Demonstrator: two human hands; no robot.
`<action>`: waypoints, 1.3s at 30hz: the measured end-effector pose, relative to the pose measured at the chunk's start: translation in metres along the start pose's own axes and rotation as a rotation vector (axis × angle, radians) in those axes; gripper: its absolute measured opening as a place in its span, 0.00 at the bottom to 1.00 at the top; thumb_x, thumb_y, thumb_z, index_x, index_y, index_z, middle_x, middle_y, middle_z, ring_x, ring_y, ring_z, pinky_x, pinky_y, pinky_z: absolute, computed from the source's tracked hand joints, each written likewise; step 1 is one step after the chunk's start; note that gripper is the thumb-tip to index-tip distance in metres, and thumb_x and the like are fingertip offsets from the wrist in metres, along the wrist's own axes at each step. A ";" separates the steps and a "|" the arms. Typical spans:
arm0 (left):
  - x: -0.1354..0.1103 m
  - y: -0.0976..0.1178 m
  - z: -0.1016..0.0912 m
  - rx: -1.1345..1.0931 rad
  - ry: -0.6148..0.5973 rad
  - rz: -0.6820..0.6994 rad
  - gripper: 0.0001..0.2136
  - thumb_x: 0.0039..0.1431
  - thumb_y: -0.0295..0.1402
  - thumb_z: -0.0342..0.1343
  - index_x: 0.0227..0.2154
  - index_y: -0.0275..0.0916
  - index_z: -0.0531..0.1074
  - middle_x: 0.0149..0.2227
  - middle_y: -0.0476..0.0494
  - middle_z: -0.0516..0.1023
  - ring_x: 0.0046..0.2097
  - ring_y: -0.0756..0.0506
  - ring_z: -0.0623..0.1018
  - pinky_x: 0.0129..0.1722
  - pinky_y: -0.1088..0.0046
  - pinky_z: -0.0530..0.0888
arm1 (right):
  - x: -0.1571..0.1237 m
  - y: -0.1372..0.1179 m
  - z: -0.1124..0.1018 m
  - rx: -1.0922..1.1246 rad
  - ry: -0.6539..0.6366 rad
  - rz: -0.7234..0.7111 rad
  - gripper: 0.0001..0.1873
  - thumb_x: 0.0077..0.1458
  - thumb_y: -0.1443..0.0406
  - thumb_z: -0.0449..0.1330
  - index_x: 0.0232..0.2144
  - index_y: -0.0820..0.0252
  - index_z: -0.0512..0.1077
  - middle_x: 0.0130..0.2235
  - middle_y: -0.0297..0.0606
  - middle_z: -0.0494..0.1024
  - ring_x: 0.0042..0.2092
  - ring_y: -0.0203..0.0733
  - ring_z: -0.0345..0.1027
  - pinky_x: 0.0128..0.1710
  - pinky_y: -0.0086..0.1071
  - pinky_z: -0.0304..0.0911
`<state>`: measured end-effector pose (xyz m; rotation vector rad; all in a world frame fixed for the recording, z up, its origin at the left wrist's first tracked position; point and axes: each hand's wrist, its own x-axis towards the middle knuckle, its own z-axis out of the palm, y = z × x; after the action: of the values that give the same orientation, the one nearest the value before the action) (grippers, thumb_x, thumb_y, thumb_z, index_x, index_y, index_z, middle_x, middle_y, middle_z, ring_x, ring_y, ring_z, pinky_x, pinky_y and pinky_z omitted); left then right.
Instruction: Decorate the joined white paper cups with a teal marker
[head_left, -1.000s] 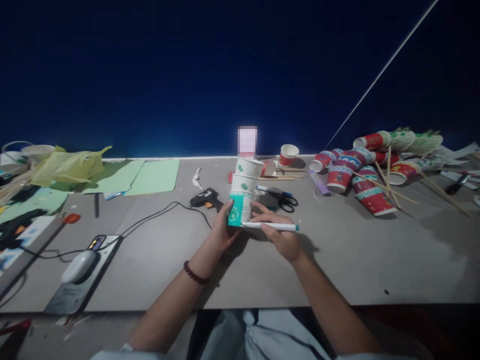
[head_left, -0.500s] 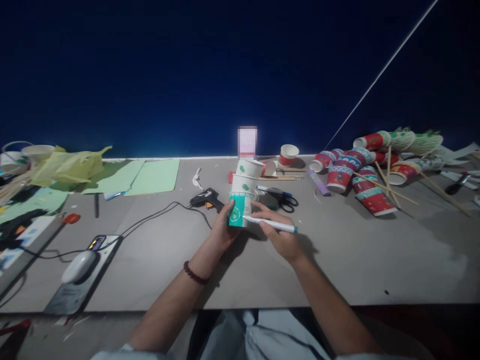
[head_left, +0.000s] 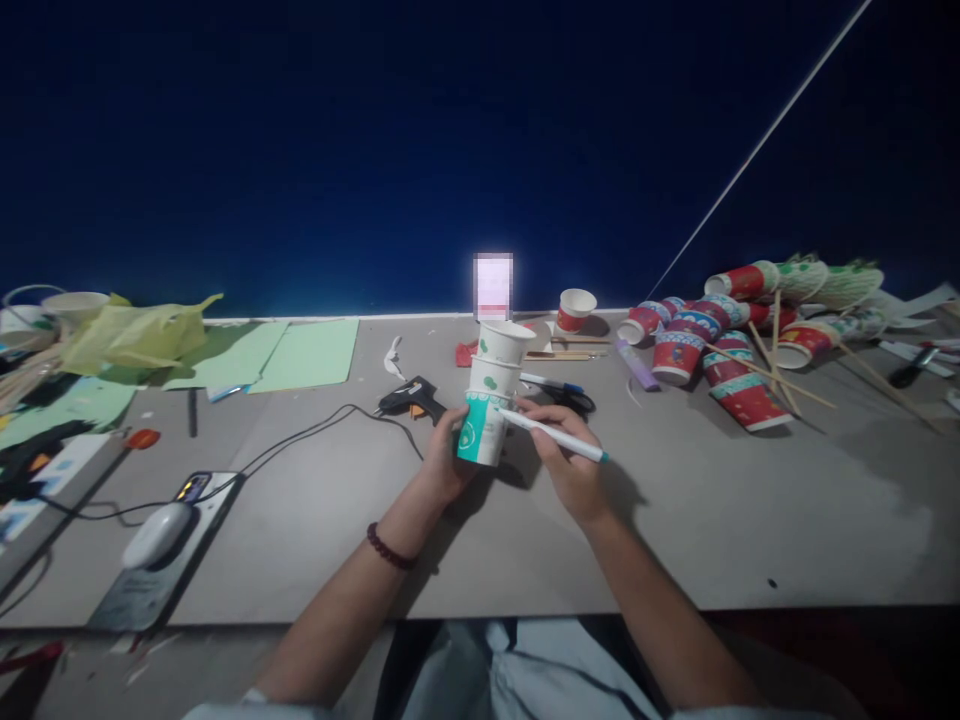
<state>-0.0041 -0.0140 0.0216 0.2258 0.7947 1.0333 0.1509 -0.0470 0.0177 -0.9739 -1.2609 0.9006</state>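
Observation:
A stack of paper cups (head_left: 489, 388) stands tilted above the grey table (head_left: 675, 520), white with green spots on top and teal at the bottom. My left hand (head_left: 444, 458) is wrapped round the teal bottom cup. My right hand (head_left: 568, 462) pinches a white marker with a teal cap (head_left: 555, 434); its tip touches the side of the bottom cup near its rim.
A black glue gun (head_left: 411, 398) with its cable lies just left of the cups, scissors and a pen (head_left: 559, 392) behind them. Several red paper cups and wooden sticks (head_left: 720, 350) pile at the right. Green paper sheets (head_left: 292, 352) and a power strip (head_left: 169, 530) lie at the left.
The marker has swung from lying level below the cup to pointing up-left, its tip now on the cup's upper side. The cup stack has tilted slightly right.

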 end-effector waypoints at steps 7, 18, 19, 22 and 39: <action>-0.001 -0.001 0.000 0.029 -0.025 -0.009 0.13 0.57 0.37 0.53 0.33 0.32 0.77 0.28 0.38 0.80 0.28 0.43 0.78 0.29 0.68 0.74 | 0.000 0.000 0.001 -0.017 0.034 -0.017 0.05 0.58 0.63 0.60 0.37 0.52 0.75 0.49 0.40 0.81 0.54 0.48 0.73 0.57 0.45 0.65; -0.001 -0.003 0.001 0.044 -0.050 0.028 0.11 0.57 0.34 0.56 0.38 0.32 0.77 0.30 0.41 0.81 0.29 0.45 0.79 0.33 0.70 0.74 | 0.001 -0.001 0.002 -0.049 0.036 -0.013 0.05 0.57 0.63 0.60 0.37 0.53 0.75 0.48 0.40 0.81 0.52 0.47 0.74 0.55 0.43 0.67; -0.001 -0.003 0.001 0.045 -0.045 0.028 0.11 0.57 0.34 0.56 0.38 0.32 0.77 0.30 0.41 0.81 0.29 0.45 0.79 0.33 0.71 0.74 | 0.001 -0.001 0.002 -0.050 0.040 -0.013 0.05 0.57 0.63 0.60 0.37 0.53 0.75 0.48 0.40 0.81 0.52 0.47 0.74 0.55 0.43 0.67; 0.000 -0.003 0.000 0.048 -0.053 0.008 0.11 0.57 0.35 0.56 0.37 0.33 0.77 0.29 0.41 0.81 0.29 0.44 0.79 0.32 0.70 0.75 | 0.001 0.000 0.002 -0.064 0.043 -0.021 0.06 0.57 0.63 0.60 0.37 0.53 0.76 0.47 0.40 0.81 0.52 0.47 0.74 0.55 0.43 0.67; 0.000 -0.003 0.001 0.052 -0.051 -0.009 0.11 0.58 0.35 0.54 0.34 0.32 0.77 0.29 0.40 0.81 0.30 0.44 0.80 0.31 0.70 0.75 | 0.002 0.000 0.001 -0.050 0.034 -0.011 0.05 0.58 0.63 0.60 0.37 0.52 0.76 0.48 0.40 0.81 0.53 0.47 0.74 0.55 0.43 0.67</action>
<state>-0.0014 -0.0159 0.0207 0.2921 0.7764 0.9958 0.1500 -0.0451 0.0187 -1.0169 -1.2636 0.8437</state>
